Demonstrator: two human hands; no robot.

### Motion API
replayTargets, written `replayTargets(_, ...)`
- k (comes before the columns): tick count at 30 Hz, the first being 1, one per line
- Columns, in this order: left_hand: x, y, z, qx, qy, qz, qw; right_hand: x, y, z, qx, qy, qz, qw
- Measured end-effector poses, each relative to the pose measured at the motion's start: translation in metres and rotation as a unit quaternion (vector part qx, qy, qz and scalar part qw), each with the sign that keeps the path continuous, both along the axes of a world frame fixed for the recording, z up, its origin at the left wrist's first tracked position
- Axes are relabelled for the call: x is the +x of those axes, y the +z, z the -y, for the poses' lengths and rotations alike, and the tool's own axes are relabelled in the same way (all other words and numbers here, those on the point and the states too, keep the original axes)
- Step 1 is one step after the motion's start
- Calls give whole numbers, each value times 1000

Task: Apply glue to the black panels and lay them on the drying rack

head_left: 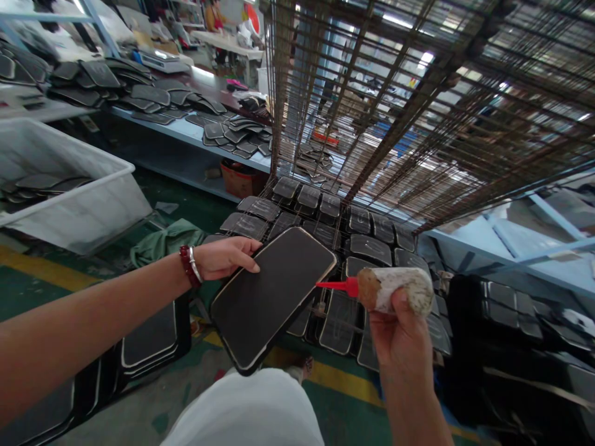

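My left hand [231, 257] grips the upper left edge of a black rounded rectangular panel [276, 294], thumb on its face. A thin pale line runs along the panel's border. In my right hand [403, 331] is a stained white glue bottle [395, 290], held on its side. Its red nozzle [338, 285] points left, with the tip at the panel's right edge; I cannot tell whether it touches. Behind the panel, many similar black panels [341, 322] lie in rows on a wire rack, some with pale streaks on their faces.
Tilted wire racks [395, 111] rise over the rows at the upper right. A white bin [79, 186] with black pieces stands at left. More panels [151, 337] are stacked at lower left. Black pieces [237, 133] cover part of the long bench. A green cloth [167, 240] lies nearby.
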State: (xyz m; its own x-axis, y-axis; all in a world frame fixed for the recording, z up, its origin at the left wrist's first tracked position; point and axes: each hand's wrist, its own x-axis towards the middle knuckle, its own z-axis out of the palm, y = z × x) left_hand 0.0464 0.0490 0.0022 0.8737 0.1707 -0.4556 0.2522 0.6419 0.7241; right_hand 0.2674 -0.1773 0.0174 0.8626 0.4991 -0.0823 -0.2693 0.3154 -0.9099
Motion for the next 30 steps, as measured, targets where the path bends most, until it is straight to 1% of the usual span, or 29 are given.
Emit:
replayTargets(10, 0, -5, 5, -25, 30, -8, 999, -21, -7, 11, -15, 17, -5, 1000)
replayTargets(17, 0, -10, 7, -29, 41, -20, 999, -38, -7, 21, -29, 43, -14, 999)
replayTargets(21, -1, -8, 9, -28, 59, -33, 997, -46, -8, 26, -28, 54, -25, 998)
replayTargets(25, 0, -4, 11, -21, 79, -57, 995, -51, -9, 33, -21, 69, -14, 997)
replayTargets(30, 0, -4, 10, -17, 92, -69, 993, -56, -7, 43, -32, 97, -14, 995)
